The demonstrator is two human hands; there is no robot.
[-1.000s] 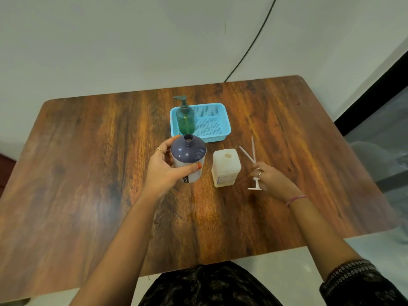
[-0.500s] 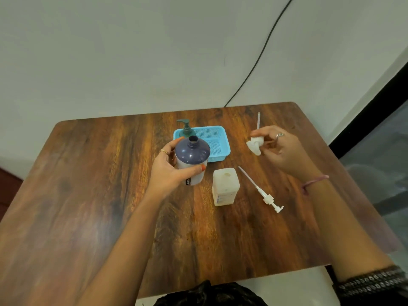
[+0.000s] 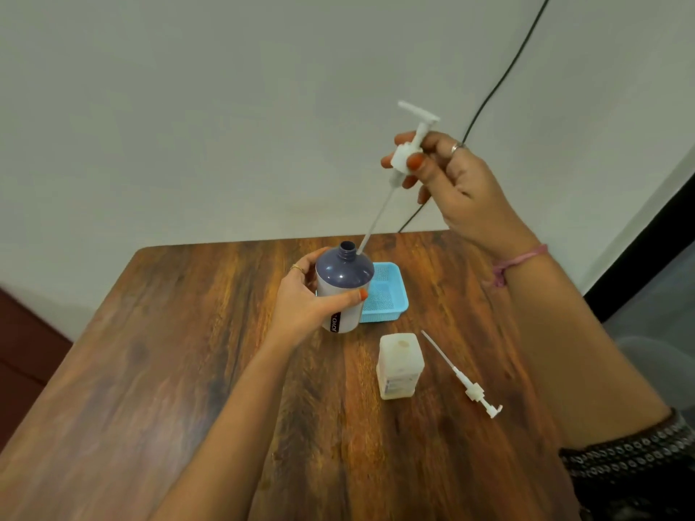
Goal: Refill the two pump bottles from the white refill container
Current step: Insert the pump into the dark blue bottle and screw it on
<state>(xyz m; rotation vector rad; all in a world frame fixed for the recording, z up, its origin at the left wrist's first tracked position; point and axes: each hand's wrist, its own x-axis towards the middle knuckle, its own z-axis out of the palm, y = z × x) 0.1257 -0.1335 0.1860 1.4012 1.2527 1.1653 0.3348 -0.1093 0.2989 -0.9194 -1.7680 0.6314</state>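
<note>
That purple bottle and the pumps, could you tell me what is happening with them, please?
A person's left hand grips the open purple bottle upright on the table. The right hand holds a white pump above it, tube tip beside the bottle's neck. A second pump lies next to the white refill container.

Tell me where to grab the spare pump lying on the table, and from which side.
Pinch the spare pump at its thick collar, coming from above. It lies flat on the table, so only its top and sides are free. The dip tube angling toward the white refill container is thin and would likely flex.
</note>
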